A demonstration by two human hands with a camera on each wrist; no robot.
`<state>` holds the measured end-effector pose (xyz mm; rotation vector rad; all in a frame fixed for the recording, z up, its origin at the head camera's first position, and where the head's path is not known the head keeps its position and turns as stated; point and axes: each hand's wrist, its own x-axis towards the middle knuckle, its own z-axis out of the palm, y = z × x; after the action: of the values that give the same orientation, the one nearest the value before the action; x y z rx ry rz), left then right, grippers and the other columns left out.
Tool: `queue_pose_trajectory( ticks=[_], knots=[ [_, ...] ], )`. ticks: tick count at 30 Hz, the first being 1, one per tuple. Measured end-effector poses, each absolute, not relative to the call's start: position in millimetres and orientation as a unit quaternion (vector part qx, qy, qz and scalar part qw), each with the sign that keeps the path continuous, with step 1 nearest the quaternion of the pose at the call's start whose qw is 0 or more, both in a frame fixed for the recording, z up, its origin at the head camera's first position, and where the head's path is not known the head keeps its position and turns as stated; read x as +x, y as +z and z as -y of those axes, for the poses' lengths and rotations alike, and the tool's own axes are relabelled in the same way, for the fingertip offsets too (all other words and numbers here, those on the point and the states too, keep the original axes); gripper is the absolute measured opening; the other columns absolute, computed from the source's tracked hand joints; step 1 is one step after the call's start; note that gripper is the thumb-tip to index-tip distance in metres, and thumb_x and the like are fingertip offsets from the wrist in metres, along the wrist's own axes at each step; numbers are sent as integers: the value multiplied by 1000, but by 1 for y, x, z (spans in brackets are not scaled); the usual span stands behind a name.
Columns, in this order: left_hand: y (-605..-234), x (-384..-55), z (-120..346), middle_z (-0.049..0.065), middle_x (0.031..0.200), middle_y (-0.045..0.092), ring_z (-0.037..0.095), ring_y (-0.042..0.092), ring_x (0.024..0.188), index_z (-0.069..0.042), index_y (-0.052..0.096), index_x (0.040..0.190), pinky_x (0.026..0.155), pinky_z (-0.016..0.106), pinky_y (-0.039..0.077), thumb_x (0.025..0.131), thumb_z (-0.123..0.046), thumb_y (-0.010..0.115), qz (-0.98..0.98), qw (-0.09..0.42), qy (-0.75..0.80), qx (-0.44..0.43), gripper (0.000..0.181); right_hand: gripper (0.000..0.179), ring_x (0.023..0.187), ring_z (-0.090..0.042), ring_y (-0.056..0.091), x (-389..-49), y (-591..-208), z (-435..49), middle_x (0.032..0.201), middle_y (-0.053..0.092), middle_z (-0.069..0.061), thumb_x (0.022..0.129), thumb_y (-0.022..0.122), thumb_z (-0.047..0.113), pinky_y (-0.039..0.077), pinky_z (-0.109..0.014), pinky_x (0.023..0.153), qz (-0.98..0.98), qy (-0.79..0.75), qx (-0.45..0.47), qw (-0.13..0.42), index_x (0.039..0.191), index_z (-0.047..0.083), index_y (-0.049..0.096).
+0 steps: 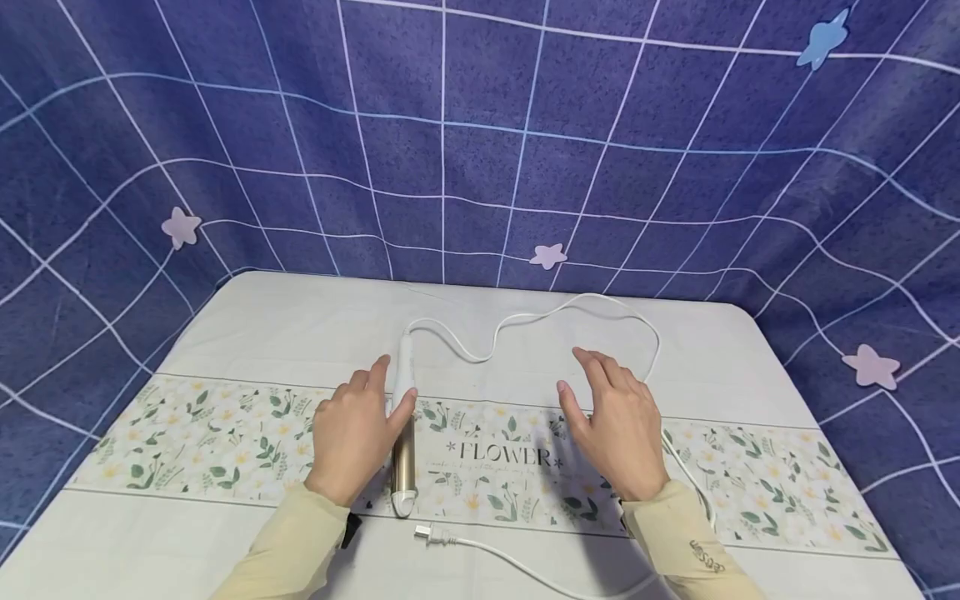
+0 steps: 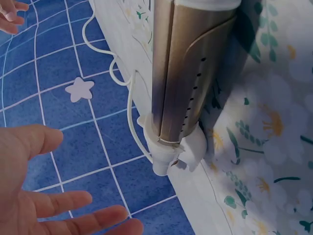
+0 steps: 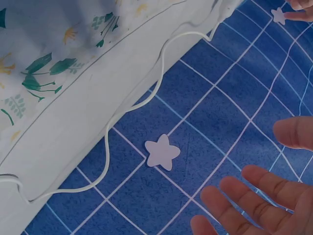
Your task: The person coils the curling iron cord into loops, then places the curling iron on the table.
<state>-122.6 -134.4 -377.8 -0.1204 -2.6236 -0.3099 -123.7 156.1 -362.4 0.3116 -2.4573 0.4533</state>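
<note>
- Blue grid-patterned cloth [image 1: 487, 158] hangs as the backdrop beyond the FLOWER lettering [image 1: 505, 454], which is printed on a floral band [image 1: 225, 433] across the white-covered table [image 1: 300, 325].
- Far left of the lettering and beyond it, a pale star [image 1: 181, 227] shows on the cloth.
- Nearer on the left, the left hand [image 1: 348, 442] reaches in from a cream sleeve [image 1: 277, 550]; its fingers are loose and spread, grasping nothing, and the left wrist view shows them apart from the iron.
- Just left of the lettering, partly behind that hand in the head view, the curling iron [image 1: 404, 467] lies on the table: white handle at the far end, gold barrel and white tip toward the person.
- On the near side of the lettering, slightly left, rests the plug [image 1: 431, 534], its prongs pointing left.
- Beyond the lettering, the white cord [image 1: 517, 317] waves from the handle, bends round on the right and passes under the right arm to the plug.
- Right of the lettering, the right hand [image 1: 618, 425] hovers with released, gently bent fingers, holding nothing.
- Farther right, another pale star [image 1: 871, 367] shows.
</note>
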Motion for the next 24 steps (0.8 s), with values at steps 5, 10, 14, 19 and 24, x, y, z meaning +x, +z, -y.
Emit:
queue_pose_trajectory(
  ticks=[5,10,14,19,24],
  knots=[
    [-381,-121,135,18,87,62,33,57,58,-3,55,121,39,41,40,81,-48,59,966,228,-119,-29,60,44,95,-29,56,-124,-362,-156,113,58,-7,86,56,38,43,-43,75,930,171,117,304,123,14,56],
    [-385,-118,135,14,71,59,24,48,44,0,58,114,31,32,32,81,-48,60,974,198,-111,-20,58,44,95,-29,56,-123,-363,-156,113,58,-7,86,56,39,43,-44,75,931,171,114,302,123,14,56],
    [-387,-115,135,10,58,53,16,39,35,4,62,101,29,26,27,81,-48,60,979,177,-97,-19,56,45,95,-29,56,-122,-363,-156,113,58,-7,85,56,38,43,-44,75,930,171,114,304,123,14,56],
    [-388,-114,134,5,49,43,16,37,34,2,61,76,29,27,26,81,-49,60,984,160,-84,-15,52,44,94,-30,56,-122,-363,-156,113,58,-8,85,57,38,43,-44,73,930,167,117,306,122,13,57],
    [-388,-113,134,3,46,40,16,38,34,-3,52,63,30,28,28,83,-51,56,989,123,-86,-7,52,44,94,-29,56,-122,-364,-156,113,58,-7,85,57,37,43,-43,73,932,163,116,304,122,14,57]
  ],
)
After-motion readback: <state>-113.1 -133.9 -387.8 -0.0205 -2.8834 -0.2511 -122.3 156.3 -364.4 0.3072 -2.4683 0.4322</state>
